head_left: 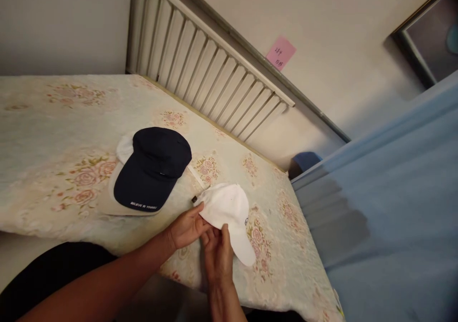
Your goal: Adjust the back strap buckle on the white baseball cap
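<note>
A white cap (229,212) lies on the floral bedsheet (53,131), brim pointing to the lower right. My left hand (186,226) pinches the cap's near rear edge with thumb on top. My right hand (218,255) grips the same edge from below, thumb raised against the fabric. A thin strap with a dark buckle (195,199) trails from the cap's back. To the left, a navy cap (152,167) with white lettering on its brim rests on top of a beige cap (109,202) and another white cap (124,148).
A slatted metal headboard (207,69) runs along the far edge of the bed. A pink sticky note (281,52) is stuck on the wall above it. A blue curtain (393,207) hangs at the right. A dark frame (425,36) sits in the upper right corner.
</note>
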The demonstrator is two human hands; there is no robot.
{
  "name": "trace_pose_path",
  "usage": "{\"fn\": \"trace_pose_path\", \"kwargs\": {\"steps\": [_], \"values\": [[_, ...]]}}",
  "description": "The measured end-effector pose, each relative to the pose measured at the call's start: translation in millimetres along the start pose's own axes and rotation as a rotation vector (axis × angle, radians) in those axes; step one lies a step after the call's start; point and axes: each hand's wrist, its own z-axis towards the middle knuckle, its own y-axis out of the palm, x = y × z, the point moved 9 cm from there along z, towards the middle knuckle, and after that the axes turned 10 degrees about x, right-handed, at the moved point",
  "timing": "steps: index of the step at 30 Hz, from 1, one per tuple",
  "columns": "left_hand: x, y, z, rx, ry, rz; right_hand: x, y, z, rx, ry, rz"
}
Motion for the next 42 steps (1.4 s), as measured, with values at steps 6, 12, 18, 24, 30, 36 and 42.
{"fn": "trace_pose_path", "kwargs": {"steps": [6,12,18,24,30,36,42], "values": [[11,-4.5,4,0.051,0.068,0.004,-26,-8,-2,0.043,-0.072,-0.076],[6,-5.2,2,0.051,0.072,0.036,-50,-19,-2,0.087,-0.174,-0.004],[-4,-6.3,0,0.029,0.039,0.104,-52,-9,-5,0.085,-0.216,0.001],[-8,-6.0,-1,0.008,0.024,0.168,-39,7,-7,0.035,-0.192,-0.068],[-11,-6.5,-3,-0.023,-0.023,0.238,-57,-6,1,0.123,-0.254,-0.118],[-9,-32.4,2,0.157,0.052,0.476,-79,-14,2,0.195,-0.227,-0.014],[-4,-47.2,7,0.231,0.154,0.506,-98,-9,-4,0.185,-0.256,0.011]]}}
